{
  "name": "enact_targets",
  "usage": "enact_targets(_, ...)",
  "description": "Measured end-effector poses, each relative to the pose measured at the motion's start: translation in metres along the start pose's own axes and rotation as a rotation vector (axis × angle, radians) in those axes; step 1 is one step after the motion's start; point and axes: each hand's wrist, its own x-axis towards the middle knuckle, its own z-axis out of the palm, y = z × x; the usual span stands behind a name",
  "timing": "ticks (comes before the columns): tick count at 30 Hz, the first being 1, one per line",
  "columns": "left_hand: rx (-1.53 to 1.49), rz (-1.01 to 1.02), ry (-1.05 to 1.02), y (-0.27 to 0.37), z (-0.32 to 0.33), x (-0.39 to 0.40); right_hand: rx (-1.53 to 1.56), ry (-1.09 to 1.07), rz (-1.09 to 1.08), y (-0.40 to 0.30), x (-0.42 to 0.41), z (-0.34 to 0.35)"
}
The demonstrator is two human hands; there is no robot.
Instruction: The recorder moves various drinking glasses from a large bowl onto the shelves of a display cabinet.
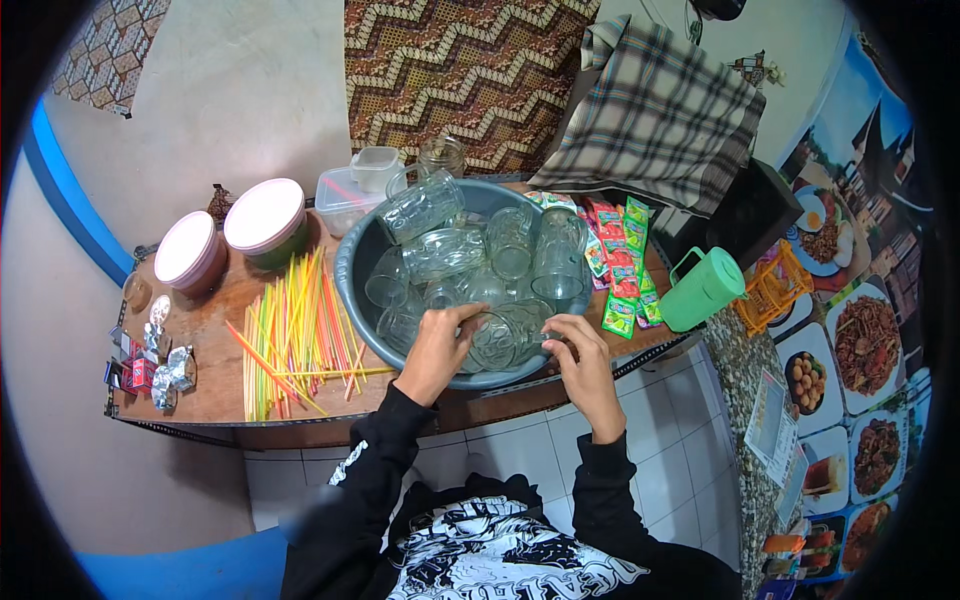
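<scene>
A large grey plastic basin (346,281) full of clear glass mugs and glasses stands on the wooden table before me. At its near side, a clear glass mug (504,339) lies between my two hands. My left hand (441,351) grips its left edge with thumb and fingers. On the other side, my right hand (583,361) pinches it around the handle. Behind it in the basin are a tall glass mug (559,251), another upturned glass mug (512,244) and a tilted glass mug (424,206) resting high on the pile. A smaller drinking glass (388,277) leans at the left.
Left of the basin, many coloured drinking straws (289,337) cover the wooden table (217,386). Two lidded tubs (266,217) and foil-wrapped pieces (180,367) stand further left. To the right are drink sachet strips (621,262), a green pitcher (701,289) and an orange basket (776,289).
</scene>
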Motion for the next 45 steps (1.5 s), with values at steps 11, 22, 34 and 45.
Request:
enact_targets(11, 0.052, -0.030, -0.001, 0.003, -0.009, -0.002, 0.093, -0.042, 0.009, -0.008, 0.001, -0.002)
enact_targets(22, 0.041, -0.005, 0.035, -0.015, -0.027, -0.009, 0.070, -0.151, 0.018, -0.023, 0.004, 0.012)
enact_targets(34, -0.069, -0.123, -0.037, -0.013, -0.031, -0.010, 0.119, -0.129, 0.067, -0.018, 0.010, 0.000)
enact_targets(45, -0.100, -0.098, 0.106, -0.065, -0.091, 0.056, 0.180, -0.076, -0.306, -0.044, 0.119, 0.004)
